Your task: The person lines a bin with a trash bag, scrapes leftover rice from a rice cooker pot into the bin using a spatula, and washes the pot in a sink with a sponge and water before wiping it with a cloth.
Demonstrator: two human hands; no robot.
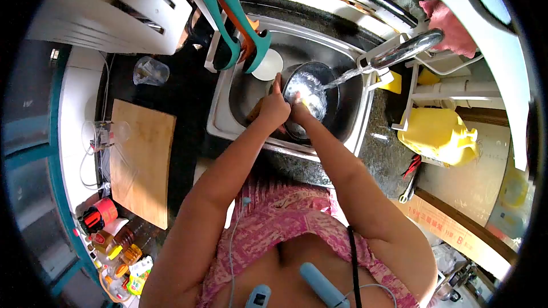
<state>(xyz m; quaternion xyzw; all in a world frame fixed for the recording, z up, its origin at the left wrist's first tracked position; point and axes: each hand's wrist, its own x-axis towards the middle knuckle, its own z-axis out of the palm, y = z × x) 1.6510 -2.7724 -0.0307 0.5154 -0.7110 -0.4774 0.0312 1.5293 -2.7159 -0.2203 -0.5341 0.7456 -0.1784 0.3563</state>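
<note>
A round, dark-walled metal bowl [329, 80] is tilted in the steel sink [222, 115], and foamy water churns inside it. My left hand [275, 109] grips its near-left rim, one finger stretched along the edge. Over the rim reaches my right hand [299, 111], its fingers bent into the water at the bowl's inner wall. Foam and glare hide most of those fingertips; something small and yellowish shows beside them. From the chrome faucet [406, 50] a stream of water falls into the bowl. A white round dish [268, 65] lies in the sink behind my left hand.
Teal-handled utensils [261, 51] hang over the sink's left corner. A wooden cutting board [142, 159] and a clear plastic cup [151, 71] are on the left counter. Right of the sink are a yellow jug [436, 136], scissors [407, 191] and a pink cloth [451, 28].
</note>
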